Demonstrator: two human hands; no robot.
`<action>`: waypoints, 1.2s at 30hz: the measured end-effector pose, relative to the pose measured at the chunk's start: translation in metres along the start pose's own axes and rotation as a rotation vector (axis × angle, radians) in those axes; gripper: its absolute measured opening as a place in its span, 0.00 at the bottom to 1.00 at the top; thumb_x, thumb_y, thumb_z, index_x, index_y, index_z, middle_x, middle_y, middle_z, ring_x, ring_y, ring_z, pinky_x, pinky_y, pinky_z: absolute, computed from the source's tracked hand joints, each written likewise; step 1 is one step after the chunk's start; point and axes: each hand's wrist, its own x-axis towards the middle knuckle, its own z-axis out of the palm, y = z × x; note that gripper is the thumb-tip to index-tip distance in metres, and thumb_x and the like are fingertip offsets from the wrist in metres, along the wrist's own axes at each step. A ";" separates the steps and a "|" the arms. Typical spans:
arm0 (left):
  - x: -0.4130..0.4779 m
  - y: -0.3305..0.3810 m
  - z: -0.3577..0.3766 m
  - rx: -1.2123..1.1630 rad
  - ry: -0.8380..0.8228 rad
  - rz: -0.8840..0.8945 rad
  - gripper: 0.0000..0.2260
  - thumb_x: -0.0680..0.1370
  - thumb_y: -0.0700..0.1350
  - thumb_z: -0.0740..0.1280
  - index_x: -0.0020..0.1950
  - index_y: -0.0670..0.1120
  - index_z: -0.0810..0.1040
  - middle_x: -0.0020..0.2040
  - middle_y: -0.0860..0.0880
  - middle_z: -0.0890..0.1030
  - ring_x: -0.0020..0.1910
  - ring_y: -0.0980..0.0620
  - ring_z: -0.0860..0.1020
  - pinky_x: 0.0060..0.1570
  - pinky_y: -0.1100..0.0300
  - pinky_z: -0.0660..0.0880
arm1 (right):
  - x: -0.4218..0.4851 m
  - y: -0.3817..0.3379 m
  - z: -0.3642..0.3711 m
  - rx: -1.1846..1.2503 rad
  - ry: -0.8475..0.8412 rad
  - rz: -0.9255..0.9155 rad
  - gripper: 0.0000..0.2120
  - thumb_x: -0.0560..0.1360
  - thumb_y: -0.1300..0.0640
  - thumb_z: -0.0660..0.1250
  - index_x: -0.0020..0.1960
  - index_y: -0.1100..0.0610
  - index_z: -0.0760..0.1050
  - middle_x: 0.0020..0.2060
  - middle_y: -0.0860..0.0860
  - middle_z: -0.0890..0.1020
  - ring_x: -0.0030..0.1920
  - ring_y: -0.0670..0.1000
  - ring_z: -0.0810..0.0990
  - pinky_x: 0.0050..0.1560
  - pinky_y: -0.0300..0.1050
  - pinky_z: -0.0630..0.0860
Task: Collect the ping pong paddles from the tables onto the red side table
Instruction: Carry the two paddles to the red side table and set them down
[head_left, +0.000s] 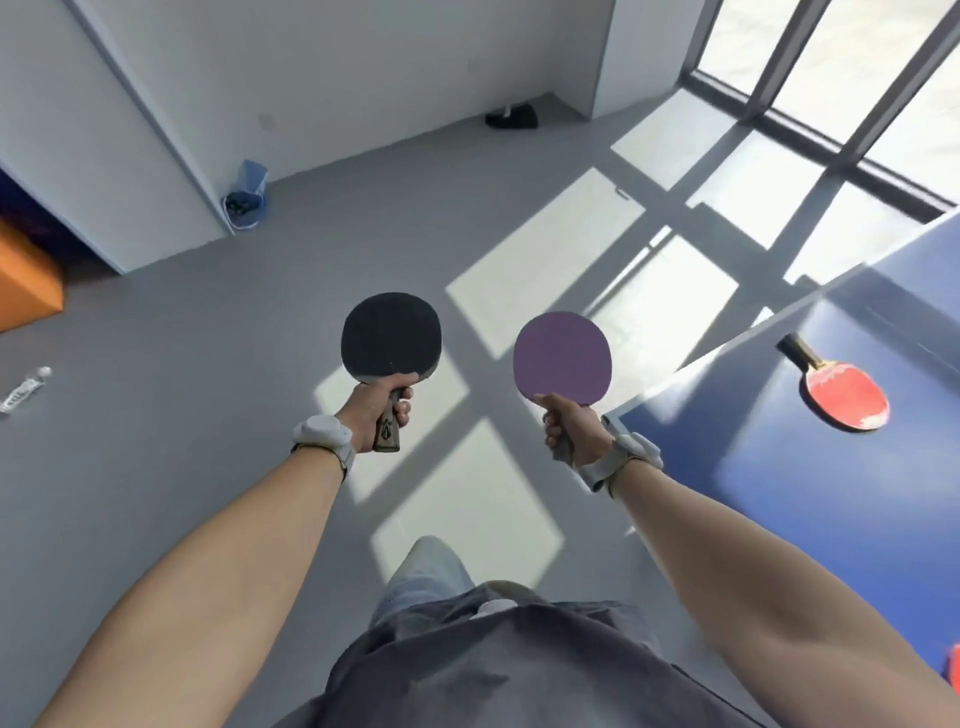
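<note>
- The left grip (376, 415) is closed round the handle of the black paddle (390, 335); the blade extends beyond the fist, over the grey floor (182, 415).
- The right grip (571, 431) is closed round the handle of the purple paddle (562, 358); its blade sits beside the black one, not touching it.
- The red paddle (844, 392) lies flat on the blue tabletop (779, 493), to the right of the right grip and well apart from it.
- Pale bands (324, 436) circle both wrists.
</note>
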 end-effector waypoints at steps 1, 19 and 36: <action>0.020 0.014 0.011 0.003 -0.012 -0.017 0.07 0.81 0.41 0.70 0.45 0.49 0.75 0.32 0.51 0.73 0.20 0.58 0.67 0.21 0.68 0.66 | 0.016 -0.016 0.001 0.020 0.006 -0.002 0.10 0.78 0.57 0.72 0.41 0.53 0.72 0.26 0.49 0.68 0.20 0.45 0.64 0.22 0.34 0.62; 0.387 0.315 0.301 0.291 -0.417 -0.048 0.07 0.82 0.42 0.69 0.45 0.48 0.76 0.32 0.52 0.72 0.22 0.59 0.68 0.22 0.68 0.67 | 0.279 -0.353 -0.023 0.391 0.223 -0.156 0.09 0.76 0.54 0.73 0.44 0.50 0.72 0.29 0.47 0.68 0.23 0.43 0.66 0.20 0.33 0.63; 0.627 0.429 0.681 0.470 -0.609 -0.182 0.08 0.82 0.43 0.69 0.44 0.49 0.75 0.32 0.53 0.72 0.21 0.59 0.68 0.22 0.69 0.66 | 0.489 -0.631 -0.242 0.626 0.456 -0.213 0.05 0.77 0.54 0.67 0.48 0.56 0.78 0.28 0.48 0.64 0.24 0.46 0.59 0.23 0.36 0.57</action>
